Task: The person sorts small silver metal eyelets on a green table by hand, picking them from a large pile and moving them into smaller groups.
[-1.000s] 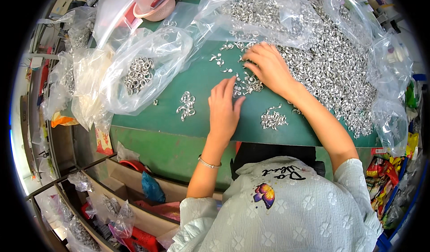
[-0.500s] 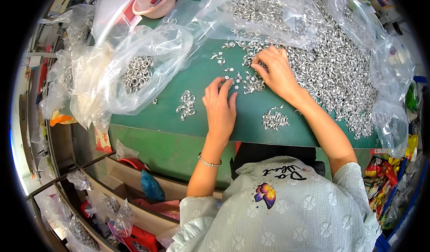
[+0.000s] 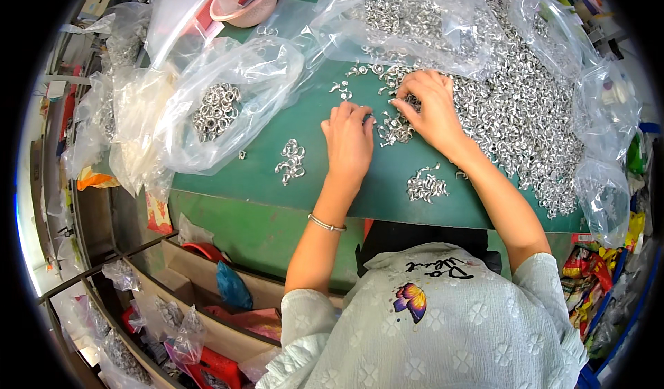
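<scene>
A green worktop (image 3: 277,202) fills the middle of the frame. At lower left, open wooden shelves (image 3: 173,299) hold clutter. Bright daylight falls along the far left edge.

Small metal rings (image 3: 394,129) — fingertip grip indistinct

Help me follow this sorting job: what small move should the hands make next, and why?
Probably the right hand should draw a few more metal rings from the big heap toward the left hand; both hands meet over that small loose cluster, with sorted little piles already set aside on the green mat.
</scene>
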Demonstrator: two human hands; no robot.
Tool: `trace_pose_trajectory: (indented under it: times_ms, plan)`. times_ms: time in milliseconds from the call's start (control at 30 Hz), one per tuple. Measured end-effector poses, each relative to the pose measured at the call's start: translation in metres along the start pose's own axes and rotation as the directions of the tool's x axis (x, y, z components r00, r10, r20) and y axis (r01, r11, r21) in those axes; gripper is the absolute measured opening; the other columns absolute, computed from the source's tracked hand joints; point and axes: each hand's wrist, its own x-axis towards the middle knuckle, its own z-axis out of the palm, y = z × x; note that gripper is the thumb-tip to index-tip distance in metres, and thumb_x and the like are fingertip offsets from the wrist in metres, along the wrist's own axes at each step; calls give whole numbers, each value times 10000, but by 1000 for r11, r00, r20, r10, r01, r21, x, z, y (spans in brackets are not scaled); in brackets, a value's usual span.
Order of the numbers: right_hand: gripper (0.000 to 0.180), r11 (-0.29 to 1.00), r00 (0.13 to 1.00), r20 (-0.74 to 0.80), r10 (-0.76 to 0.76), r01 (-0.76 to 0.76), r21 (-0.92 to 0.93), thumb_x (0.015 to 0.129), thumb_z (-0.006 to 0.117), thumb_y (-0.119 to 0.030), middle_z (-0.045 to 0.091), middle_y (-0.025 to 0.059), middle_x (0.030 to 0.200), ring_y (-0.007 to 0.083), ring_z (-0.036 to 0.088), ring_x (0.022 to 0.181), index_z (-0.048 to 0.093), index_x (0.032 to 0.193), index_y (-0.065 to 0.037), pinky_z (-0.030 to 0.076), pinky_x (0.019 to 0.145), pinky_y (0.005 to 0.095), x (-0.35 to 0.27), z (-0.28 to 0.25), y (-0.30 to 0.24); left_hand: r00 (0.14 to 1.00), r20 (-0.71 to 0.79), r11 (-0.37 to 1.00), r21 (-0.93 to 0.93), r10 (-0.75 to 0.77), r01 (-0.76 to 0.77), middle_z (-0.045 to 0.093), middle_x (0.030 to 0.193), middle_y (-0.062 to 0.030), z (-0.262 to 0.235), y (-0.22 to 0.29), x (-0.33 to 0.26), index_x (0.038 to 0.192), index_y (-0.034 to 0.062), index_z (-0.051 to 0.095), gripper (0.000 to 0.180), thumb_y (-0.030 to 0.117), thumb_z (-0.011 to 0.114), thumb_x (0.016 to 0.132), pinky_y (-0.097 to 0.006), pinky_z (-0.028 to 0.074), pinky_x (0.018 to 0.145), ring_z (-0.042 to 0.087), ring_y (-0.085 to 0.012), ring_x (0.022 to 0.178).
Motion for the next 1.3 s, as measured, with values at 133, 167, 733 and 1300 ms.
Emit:
trace_pose_trajectory:
  times_ms: [133, 167, 733, 1300]
  plan:
    - [116, 998, 994, 97, 47, -42, -56, 762, 729, -117, 613, 65, 903, 264, 530, 992, 637, 812, -66, 332, 883, 407, 1, -8, 5, 1000, 22, 999, -37, 3, -2, 583, 965, -64, -3, -1, 2, 971, 53, 683, 165, 36, 674, 808, -383, 368, 794, 544, -246, 930]
    - [80, 998, 997, 69, 45, -42, -42, 787, 707, -107, 620, 67, 860, 261, 545, 969, 647, 813, -61, 334, 882, 406, 1, -9, 4, 1000, 17, 999, -34, 7, -7, 582, 967, -64, -3, -1, 0, 963, 52, 683, 155, 33, 670, 809, -384, 368, 795, 544, -247, 931]
    - [153, 955, 988, 152, -30, 73, -287, 765, 721, -153, 606, 82, 897, 263, 531, 959, 660, 846, -40, 366, 852, 417, 3, 2, 1, 993, -99, 965, -261, -56, 29, 637, 830, -90, -21, 10, -6, 905, 13, 649, 98, -16, 664, 813, -338, 445, 719, 600, -213, 726]
    - [189, 966, 959, 272, -84, 145, -212, 786, 661, -64, 579, 73, 1078, 255, 508, 1051, 677, 975, -61, 343, 943, 423, -16, -7, -9, 995, -78, 996, -71, -59, 54, 584, 878, -58, -14, 41, -81, 877, 65, 626, 128, 41, 716, 788, -362, 374, 761, 545, -241, 836]
